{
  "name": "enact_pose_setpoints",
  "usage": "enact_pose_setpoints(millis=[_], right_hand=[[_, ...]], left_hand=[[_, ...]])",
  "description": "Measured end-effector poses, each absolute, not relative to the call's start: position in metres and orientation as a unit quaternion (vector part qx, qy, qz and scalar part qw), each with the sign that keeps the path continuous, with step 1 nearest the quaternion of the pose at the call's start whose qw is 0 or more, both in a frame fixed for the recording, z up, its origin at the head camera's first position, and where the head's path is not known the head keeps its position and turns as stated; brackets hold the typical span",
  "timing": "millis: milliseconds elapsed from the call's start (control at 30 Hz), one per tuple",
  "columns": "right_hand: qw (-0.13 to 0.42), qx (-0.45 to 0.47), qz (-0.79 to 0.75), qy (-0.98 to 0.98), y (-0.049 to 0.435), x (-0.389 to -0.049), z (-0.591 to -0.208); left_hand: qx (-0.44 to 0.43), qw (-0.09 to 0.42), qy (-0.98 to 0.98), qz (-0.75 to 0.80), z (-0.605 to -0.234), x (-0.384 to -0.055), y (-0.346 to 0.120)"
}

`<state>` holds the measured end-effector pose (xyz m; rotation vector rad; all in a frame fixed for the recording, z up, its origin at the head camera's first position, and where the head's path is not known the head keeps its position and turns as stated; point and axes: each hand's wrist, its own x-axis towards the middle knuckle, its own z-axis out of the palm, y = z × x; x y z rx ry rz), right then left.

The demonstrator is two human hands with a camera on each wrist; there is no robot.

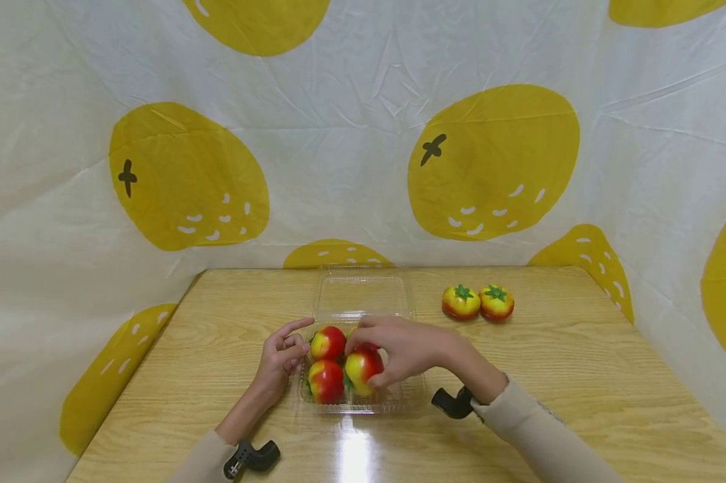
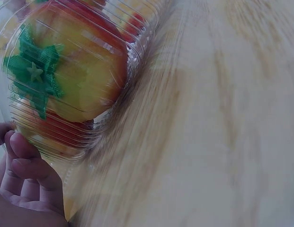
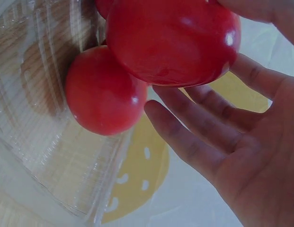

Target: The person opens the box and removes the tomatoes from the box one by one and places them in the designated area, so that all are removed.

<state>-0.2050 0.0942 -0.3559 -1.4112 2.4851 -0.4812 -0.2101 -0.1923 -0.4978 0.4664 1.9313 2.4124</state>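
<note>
Fingers of my right hand [image 1: 408, 345] hold a red-and-yellow tomato [image 1: 357, 371] in the right half of a clear plastic container [image 1: 393, 406]. In the right wrist view the thumb and fingers spread round this tomato [image 3: 170, 42], and another red tomato [image 3: 106, 92] sits just beyond it. The container's left half has two tomatoes [image 1: 328, 343], one behind the other. My left hand [image 1: 281, 359] pinches the container's left rim with thumb and curled fingers. Through the ribbed wall, the left wrist view shows a tomato [image 2: 90, 71] with a green leafy top.
The container's clear lid [image 1: 363, 295] stands open at the back. Two more tomatoes [image 1: 461, 306] rest side by side at the back right of the wooden table [image 1: 580, 376]. A white cloth [image 1: 339, 168] printed with yellow fruit hangs round the table.
</note>
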Motion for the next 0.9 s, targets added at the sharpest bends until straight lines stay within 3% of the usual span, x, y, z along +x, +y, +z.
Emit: enact_pose_setpoints(millis=[900], right_hand=[[0.068,-0.465,-0.278,0.838,0.126,-0.203,-0.349]], left_hand=[[0.15,0.009,0.617,0.772,-0.499,-0.21,-0.193]])
